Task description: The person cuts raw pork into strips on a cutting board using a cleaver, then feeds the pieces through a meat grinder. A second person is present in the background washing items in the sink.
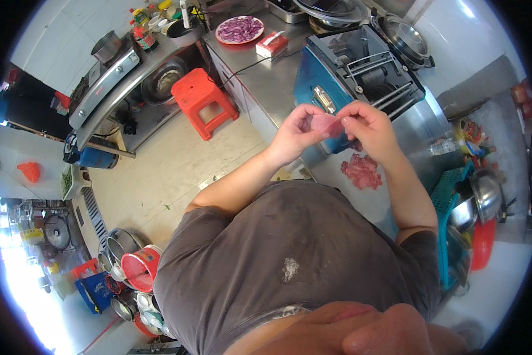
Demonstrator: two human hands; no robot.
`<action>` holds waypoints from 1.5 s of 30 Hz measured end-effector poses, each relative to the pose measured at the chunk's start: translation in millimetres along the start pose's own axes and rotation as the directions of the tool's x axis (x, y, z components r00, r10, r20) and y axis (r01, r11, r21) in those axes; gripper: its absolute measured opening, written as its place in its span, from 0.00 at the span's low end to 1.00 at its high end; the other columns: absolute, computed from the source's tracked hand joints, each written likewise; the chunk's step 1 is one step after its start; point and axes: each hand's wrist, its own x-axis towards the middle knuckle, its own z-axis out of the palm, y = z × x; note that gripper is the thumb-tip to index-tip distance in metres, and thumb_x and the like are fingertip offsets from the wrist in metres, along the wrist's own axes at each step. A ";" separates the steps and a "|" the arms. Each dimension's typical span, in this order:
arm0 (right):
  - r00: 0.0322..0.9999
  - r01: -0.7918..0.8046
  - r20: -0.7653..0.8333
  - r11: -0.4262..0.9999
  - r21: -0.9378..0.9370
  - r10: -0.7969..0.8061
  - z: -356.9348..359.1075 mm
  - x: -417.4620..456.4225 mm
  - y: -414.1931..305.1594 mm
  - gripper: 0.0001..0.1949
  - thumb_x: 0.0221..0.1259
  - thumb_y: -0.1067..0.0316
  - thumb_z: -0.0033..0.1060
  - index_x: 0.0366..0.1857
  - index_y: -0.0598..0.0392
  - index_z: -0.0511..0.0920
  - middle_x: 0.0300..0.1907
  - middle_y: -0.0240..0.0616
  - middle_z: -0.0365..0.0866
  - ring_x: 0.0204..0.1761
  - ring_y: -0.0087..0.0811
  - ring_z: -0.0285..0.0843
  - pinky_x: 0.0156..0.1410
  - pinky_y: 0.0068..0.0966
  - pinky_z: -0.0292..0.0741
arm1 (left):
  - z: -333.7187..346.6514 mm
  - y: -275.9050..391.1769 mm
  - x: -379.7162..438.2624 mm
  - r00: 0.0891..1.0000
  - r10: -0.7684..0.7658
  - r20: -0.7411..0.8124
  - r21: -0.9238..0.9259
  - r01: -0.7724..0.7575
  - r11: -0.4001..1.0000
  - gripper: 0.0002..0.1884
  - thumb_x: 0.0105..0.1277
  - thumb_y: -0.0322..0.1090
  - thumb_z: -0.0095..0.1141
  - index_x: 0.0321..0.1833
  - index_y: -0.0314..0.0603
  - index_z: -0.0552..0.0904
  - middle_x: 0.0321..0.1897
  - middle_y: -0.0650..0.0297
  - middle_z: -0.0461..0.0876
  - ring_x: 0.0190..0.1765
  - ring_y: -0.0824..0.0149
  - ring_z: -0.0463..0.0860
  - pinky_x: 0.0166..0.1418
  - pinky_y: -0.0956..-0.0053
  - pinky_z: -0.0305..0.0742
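Observation:
A thin piece of raw meat is stretched between my two hands, in front of a blue slicing machine. My left hand pinches its left side between thumb and fingers. My right hand has its thumb and fingertips on the right edge. Below my right hand, a pile of raw meat slices lies on the steel counter. The machine's top is uncovered and shows metal rods and dark rollers.
A plate of sliced purple onion and a tissue pack stand on the counter at the back. A red plastic stool is on the floor to the left. A teal plastic basket stands at the right beside metal bowls.

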 end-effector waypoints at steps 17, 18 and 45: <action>0.999 0.033 0.024 0.979 0.203 -0.038 8.2 1.4 -4.2 0.17 0.65 0.66 0.66 0.53 0.58 0.74 0.45 0.30 0.78 0.46 0.19 0.76 0.52 0.19 0.74 | 13.3 17.1 24.2 0.793 0.551 0.260 0.715 -0.542 0.442 0.22 0.53 0.23 0.70 0.49 0.40 0.74 0.51 0.56 0.75 0.50 0.60 0.78 0.54 0.66 0.75; 0.997 0.075 0.003 0.978 0.196 -0.077 8.2 2.8 -2.7 0.15 0.65 0.67 0.65 0.52 0.58 0.74 0.45 0.31 0.79 0.46 0.20 0.77 0.52 0.19 0.75 | 15.5 19.7 24.4 0.772 0.562 0.296 0.738 -0.558 0.378 0.23 0.52 0.23 0.71 0.49 0.40 0.75 0.51 0.55 0.75 0.50 0.57 0.78 0.54 0.65 0.75; 0.670 0.211 -0.468 0.753 -0.623 -0.576 -141.0 -11.9 -26.9 0.07 0.66 0.74 0.59 0.45 0.59 0.82 0.50 0.35 0.80 0.56 0.27 0.76 0.63 0.21 0.68 | -70.8 8.7 -21.8 0.951 0.286 0.120 0.847 -0.248 0.471 0.15 0.56 0.23 0.65 0.47 0.37 0.79 0.45 0.55 0.80 0.48 0.57 0.80 0.53 0.68 0.75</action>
